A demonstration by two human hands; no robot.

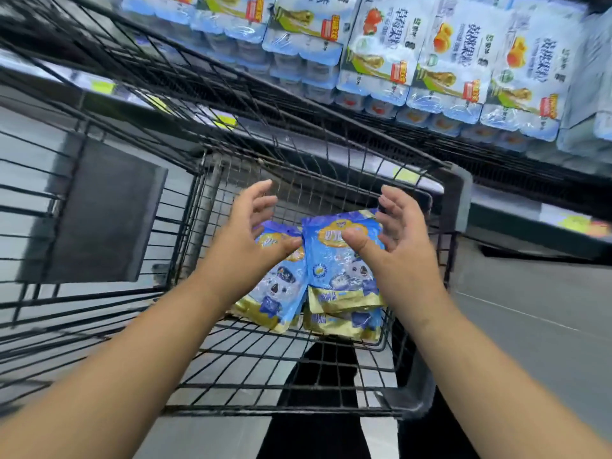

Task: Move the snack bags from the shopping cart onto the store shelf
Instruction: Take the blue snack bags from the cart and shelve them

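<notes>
In the head view, the task is judged to be at its beginning or in the middle; it cannot be told which. No snack bag is seen on the store shelf (516, 207), which runs at the far side from the left to the right. On the part in view only multipacks of yoghurt cups (457, 61) are stacked, and yellow price labels (404, 175) are fixed along its edge. The snack bags (337, 266), blue with a koala figure and a gold band, are lying in the shopping cart (458, 183), on its wire floor at the far right corner. At least three are counted: one at the left, one at the right, and one partly hidden under the right one. All of them are left to be moved.

Both arms are stretched forward into the cart from the near side. The left hand (246, 240) is held over the left bag and the right hand (400, 246) over the right bag, palms turned toward each other. The fingers of both hands are spread apart and only lightly bent, and nothing is gripped by them. The thumbs are seen in front of the upper part of the bags; whether they touch the foil cannot be told. The pose is judged as a reach to gather the bags between both hands.
</notes>
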